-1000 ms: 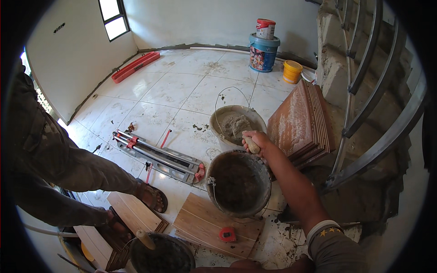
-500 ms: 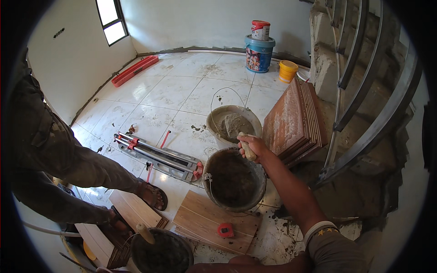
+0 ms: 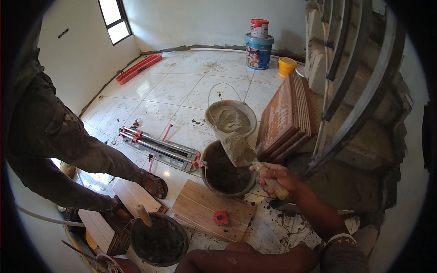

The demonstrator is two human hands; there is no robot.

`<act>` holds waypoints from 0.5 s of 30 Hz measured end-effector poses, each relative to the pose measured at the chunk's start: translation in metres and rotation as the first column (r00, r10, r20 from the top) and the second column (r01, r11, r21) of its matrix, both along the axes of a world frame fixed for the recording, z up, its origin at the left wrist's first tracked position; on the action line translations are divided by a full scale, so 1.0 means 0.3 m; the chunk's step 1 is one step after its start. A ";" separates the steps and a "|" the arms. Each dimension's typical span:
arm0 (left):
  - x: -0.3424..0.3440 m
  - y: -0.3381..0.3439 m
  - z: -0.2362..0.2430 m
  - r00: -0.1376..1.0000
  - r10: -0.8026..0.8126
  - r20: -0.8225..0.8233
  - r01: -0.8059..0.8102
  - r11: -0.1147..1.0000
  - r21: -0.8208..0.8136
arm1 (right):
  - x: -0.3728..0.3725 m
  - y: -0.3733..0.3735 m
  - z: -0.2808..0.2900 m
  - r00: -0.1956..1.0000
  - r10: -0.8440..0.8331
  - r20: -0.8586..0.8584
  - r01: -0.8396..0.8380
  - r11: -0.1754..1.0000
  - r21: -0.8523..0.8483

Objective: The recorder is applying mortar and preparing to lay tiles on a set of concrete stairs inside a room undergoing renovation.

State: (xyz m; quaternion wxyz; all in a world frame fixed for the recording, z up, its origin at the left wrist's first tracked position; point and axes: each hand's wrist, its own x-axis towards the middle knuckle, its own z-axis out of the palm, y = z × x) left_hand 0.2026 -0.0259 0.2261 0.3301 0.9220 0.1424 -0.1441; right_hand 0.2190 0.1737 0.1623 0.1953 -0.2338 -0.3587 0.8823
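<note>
My right hand (image 3: 276, 176) is closed round the wooden handle of a trowel (image 3: 236, 149). Grey wet mortar lies on its blade, which is over the far rim of a dark bucket (image 3: 228, 176). Just beyond stands a pale bucket (image 3: 230, 119) of grey mortar, its wire handle raised. Bare skin of my own body (image 3: 241, 261) crosses the lower edge, but my left hand does not show. Nearer me, a red tape measure (image 3: 220, 217) sits on wood-look planks (image 3: 200, 209). Left of these is another dark bucket (image 3: 160, 241) with a wooden handle sticking out.
Another person (image 3: 68, 132) in dark trousers and sandals stands at left beside stacked planks (image 3: 98, 227). A tile cutter (image 3: 157, 150) lies mid-floor. Brown tiles (image 3: 284, 118) lean by the metal-railed stairs (image 3: 359, 104). A blue bucket (image 3: 258, 52) and a red case (image 3: 139, 69) are farther back.
My right hand has drawn the trowel out of the pale bucket, back toward me and slightly right, with mortar on the blade. The view has shifted slightly.
</note>
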 end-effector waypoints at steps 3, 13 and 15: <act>0.043 -0.016 0.001 0.999 -0.038 -0.029 0.040 0.998 0.057 | 0.132 -0.091 0.016 0.999 0.051 -0.009 -0.052 0.994 -0.093; 0.127 -0.056 -0.023 0.994 0.014 0.111 -0.028 0.992 0.125 | 0.697 -0.280 0.070 0.968 0.235 0.091 -0.223 0.967 -0.119; 0.134 -0.058 -0.011 0.994 0.024 0.107 -0.035 0.994 0.103 | 0.809 -0.316 0.077 0.970 0.223 0.099 -0.209 0.969 -0.135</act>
